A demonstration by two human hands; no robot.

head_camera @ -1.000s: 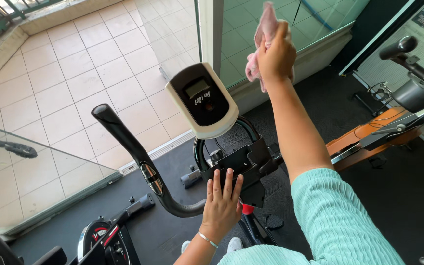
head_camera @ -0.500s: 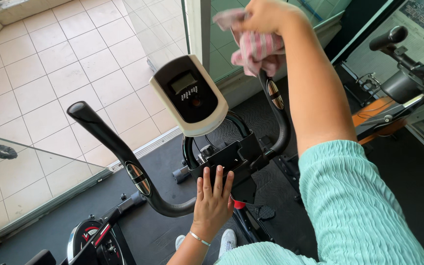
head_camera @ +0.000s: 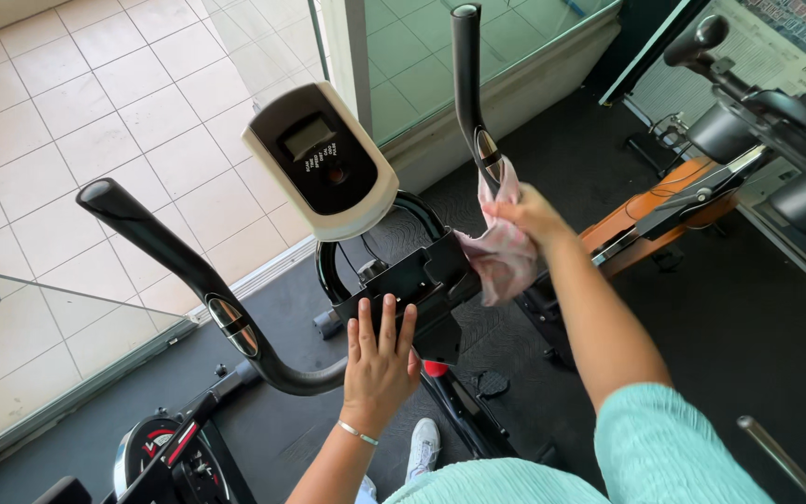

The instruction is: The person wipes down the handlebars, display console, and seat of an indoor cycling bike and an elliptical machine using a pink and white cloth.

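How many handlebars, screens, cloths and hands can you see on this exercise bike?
Handlebars: 2, the left handlebar and the right handlebar
Screens: 1, the console
Cloths: 1, the pink cloth
Hands: 2, the left hand and the right hand
Total: 6

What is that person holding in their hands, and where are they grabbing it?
The right hand grips a pink cloth by its bunched upper part, pressed around the bike's right handlebar. The left hand holds nothing; it rests flat on the black bracket.
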